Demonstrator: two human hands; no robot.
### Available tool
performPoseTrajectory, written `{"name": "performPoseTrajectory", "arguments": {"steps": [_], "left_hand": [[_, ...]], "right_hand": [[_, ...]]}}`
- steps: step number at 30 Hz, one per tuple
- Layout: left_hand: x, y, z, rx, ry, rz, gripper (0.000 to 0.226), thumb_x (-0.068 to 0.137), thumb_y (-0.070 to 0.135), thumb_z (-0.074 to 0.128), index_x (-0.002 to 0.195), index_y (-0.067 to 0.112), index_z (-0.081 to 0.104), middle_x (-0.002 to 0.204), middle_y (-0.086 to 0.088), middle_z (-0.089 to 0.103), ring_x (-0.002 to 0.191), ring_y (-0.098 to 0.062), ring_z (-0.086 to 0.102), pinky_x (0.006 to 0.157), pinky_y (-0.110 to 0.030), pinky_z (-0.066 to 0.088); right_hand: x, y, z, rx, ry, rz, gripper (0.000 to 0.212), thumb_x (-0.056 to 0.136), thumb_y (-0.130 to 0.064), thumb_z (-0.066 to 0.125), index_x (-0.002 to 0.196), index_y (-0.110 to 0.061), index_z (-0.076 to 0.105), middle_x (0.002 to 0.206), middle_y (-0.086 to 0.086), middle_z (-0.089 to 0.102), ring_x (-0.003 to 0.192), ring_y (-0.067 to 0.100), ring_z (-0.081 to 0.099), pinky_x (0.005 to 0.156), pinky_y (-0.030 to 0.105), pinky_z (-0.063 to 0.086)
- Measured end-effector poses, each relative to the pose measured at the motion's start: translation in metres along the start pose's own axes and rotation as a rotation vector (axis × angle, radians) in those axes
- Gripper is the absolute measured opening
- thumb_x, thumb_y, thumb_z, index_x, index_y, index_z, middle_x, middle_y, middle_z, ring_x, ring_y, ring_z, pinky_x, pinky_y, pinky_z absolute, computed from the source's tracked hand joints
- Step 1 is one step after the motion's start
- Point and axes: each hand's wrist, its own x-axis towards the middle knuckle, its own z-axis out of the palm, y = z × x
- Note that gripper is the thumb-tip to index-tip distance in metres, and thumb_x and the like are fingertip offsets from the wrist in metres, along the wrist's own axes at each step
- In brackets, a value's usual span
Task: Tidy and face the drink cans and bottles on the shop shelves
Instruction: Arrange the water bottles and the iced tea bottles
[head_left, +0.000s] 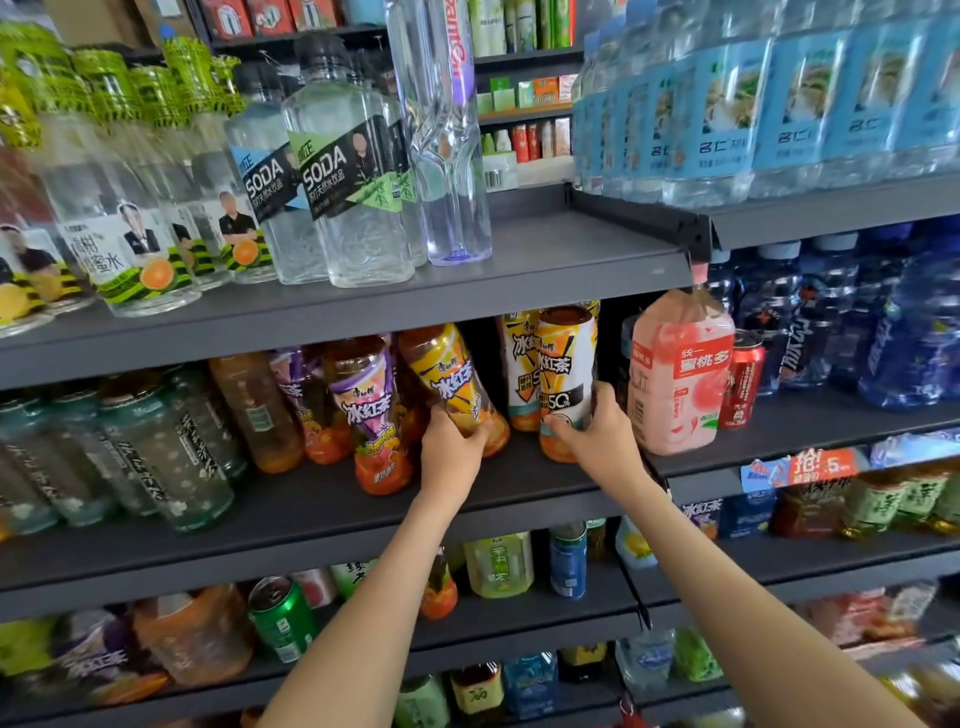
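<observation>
On the middle shelf (519, 499) my left hand (451, 453) grips the lower part of a yellow-labelled iced tea bottle (451, 382), which leans to the left. My right hand (602, 440) grips the base of a white-and-yellow iced tea bottle (566, 364) that stands upright; a matching bottle (519, 358) stands just behind it. A purple-labelled iced tea bottle (370, 410) stands left of my left hand, with more tea bottles behind it.
A pink peach drink bottle (680, 374) and a red can (744, 379) stand right of my right hand. Green-tinted bottles (171, 452) fill the shelf's left. Soda water bottles (348, 171) stand on the shelf above, blue water bottles (779, 104) at upper right. Lower shelves hold mixed cans and bottles.
</observation>
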Motion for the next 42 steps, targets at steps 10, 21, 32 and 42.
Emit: {"name": "performPoseTrajectory", "arguments": {"steps": [10, 21, 32, 42], "left_hand": [[-0.005, 0.013, 0.008, 0.218, -0.027, 0.037, 0.059, 0.087, 0.034, 0.064, 0.133, 0.008, 0.037, 0.131, -0.012, 0.049, 0.116, -0.03, 0.053, 0.089, -0.036, 0.045], [-0.011, 0.018, -0.003, 0.291, -0.069, 0.02, 0.057, 0.09, 0.031, 0.061, 0.133, 0.005, 0.033, 0.136, -0.014, 0.044, 0.118, -0.032, 0.051, 0.092, -0.037, 0.045], [-0.013, 0.003, -0.02, 0.322, -0.144, 0.142, 0.056, 0.093, 0.027, 0.056, 0.138, 0.005, 0.031, 0.133, -0.012, 0.047, 0.119, -0.026, 0.05, 0.094, -0.031, 0.043], [-0.031, -0.046, -0.071, 0.122, 0.553, 0.265, 0.07, 0.078, 0.021, 0.074, 0.132, 0.003, 0.035, 0.127, -0.021, 0.042, 0.116, -0.031, 0.042, 0.094, -0.04, 0.043]], "right_hand": [[0.002, 0.0, 0.0, -0.027, -0.024, 0.008, 0.054, 0.076, -0.028, 0.077, 0.113, -0.008, 0.043, 0.115, 0.01, 0.059, 0.103, 0.026, 0.057, 0.079, 0.036, 0.047], [0.0, -0.009, 0.002, 0.006, -0.008, 0.068, 0.062, 0.077, -0.026, 0.077, 0.124, -0.009, 0.041, 0.121, 0.011, 0.061, 0.105, 0.026, 0.059, 0.082, 0.035, 0.049], [-0.002, -0.012, 0.01, 0.014, -0.081, 0.049, 0.053, 0.079, -0.026, 0.075, 0.121, -0.015, 0.045, 0.116, 0.003, 0.063, 0.103, 0.02, 0.061, 0.086, 0.035, 0.051], [-0.038, -0.052, 0.045, -0.146, 0.431, -0.405, 0.062, 0.07, -0.008, 0.08, 0.116, -0.009, 0.038, 0.107, 0.026, 0.048, 0.102, 0.029, 0.043, 0.085, 0.041, 0.041]]}}
